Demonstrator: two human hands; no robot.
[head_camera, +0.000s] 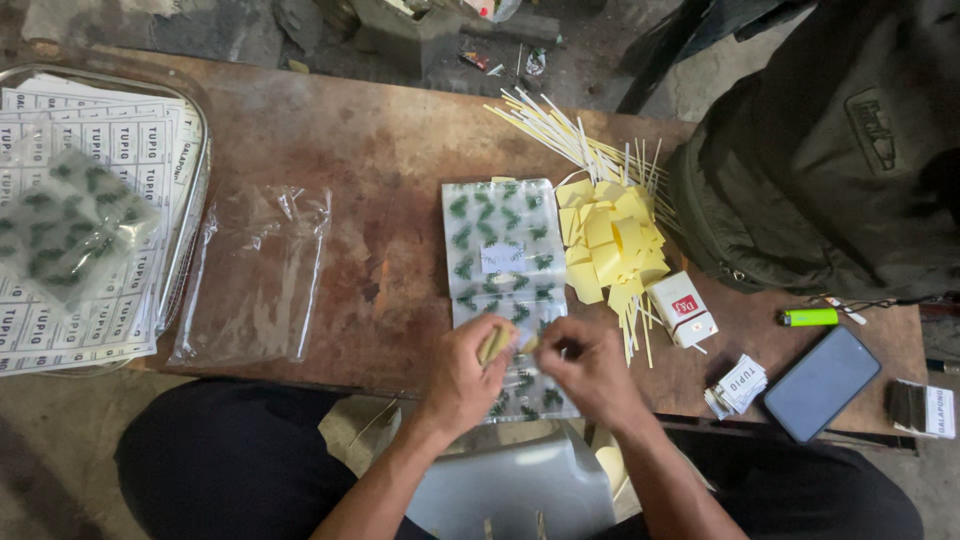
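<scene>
Yellow paper is the business here: the left hand (470, 372) pinches a small yellowish slip (494, 344) between thumb and fingers, its grip clenched on it. The right hand (592, 370) comes in close from the other side, fingers curled toward the slip's end; whether its grip has actually caught anything I cannot tell, the knuckles hide it.

Both hands work right above the near end of a clear leaf-print bag (503, 270), which lies flat and lengthwise on the wooden counter (370, 140), straight ahead of the person, handy as a work mat.

Just right of the bag sits a heap of yellow squares (610, 245), piled over a fan of thin pale strips (560, 130); the pile is within easy reach of the right hand. A small red-and-white box (683, 309) touches the heap's near edge.

Further right: a green lighter (808, 317), a dark phone (822, 383) lying face down or blank, and a small stack of printed labels (740, 384) beside it. A dark backpack (830, 160) fills the far right corner.

Over on the left, an empty clear bag (255, 275) lies flat, well apart from the hands. Beyond it, a tray (196, 175) carries sheets of printed labels, with another leaf-print bag (60, 225) resting on top.
</scene>
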